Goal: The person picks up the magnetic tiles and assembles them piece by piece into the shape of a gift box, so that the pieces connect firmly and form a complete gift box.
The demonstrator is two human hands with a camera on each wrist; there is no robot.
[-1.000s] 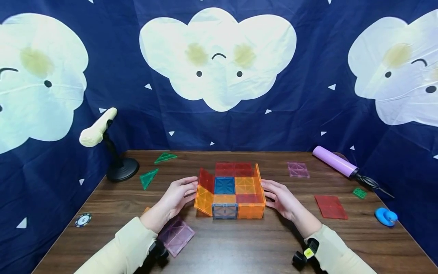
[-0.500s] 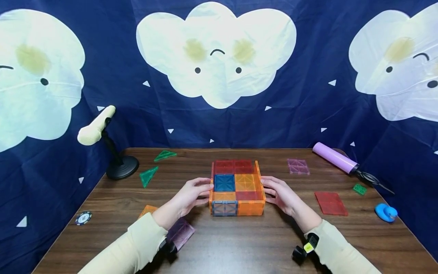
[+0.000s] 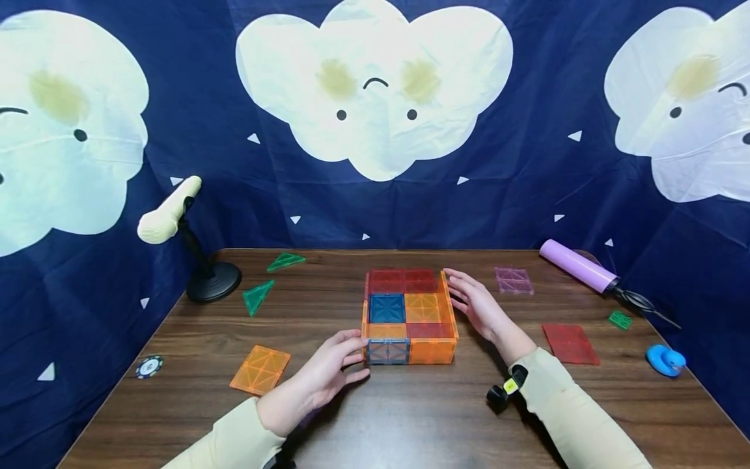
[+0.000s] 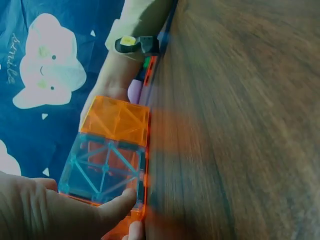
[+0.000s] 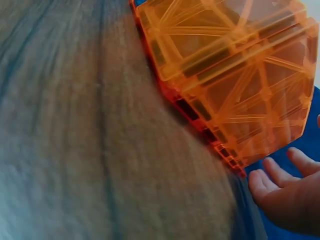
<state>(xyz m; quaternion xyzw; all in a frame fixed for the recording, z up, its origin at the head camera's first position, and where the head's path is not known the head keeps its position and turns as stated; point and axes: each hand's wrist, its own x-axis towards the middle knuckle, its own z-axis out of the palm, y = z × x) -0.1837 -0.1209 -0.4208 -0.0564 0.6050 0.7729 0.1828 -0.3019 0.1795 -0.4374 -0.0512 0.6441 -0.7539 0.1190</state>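
Note:
In the head view, a low open-topped box of translucent magnetic tiles (image 3: 431, 352) stands on the table. Red tiles (image 3: 387, 281) form its back wall, and its floor shows a blue tile (image 3: 387, 308) beside an orange one (image 3: 422, 308). My left hand (image 3: 334, 370) is at the front left corner, fingers loosely extended; the left wrist view shows its thumb on the clear blue front tile (image 4: 102, 167). Fingers relaxed, my right hand (image 3: 476, 305) lies along the far end of the orange right wall (image 5: 260, 100). Neither hand grips anything.
An orange tile (image 3: 260, 370) lies left of the left hand. Green triangles (image 3: 258, 297), a poker chip (image 3: 149, 367) and a black stand (image 3: 213, 281) are farther left. Rightward are a purple tile (image 3: 513, 281), red tile (image 3: 570, 343), purple pump (image 3: 577, 266) and blue duck-like toy (image 3: 665, 360).
The box's left wall, tilted outward at first, now stands upright. My left hand has moved to the front left corner, and my right hand has slid away along the right wall.

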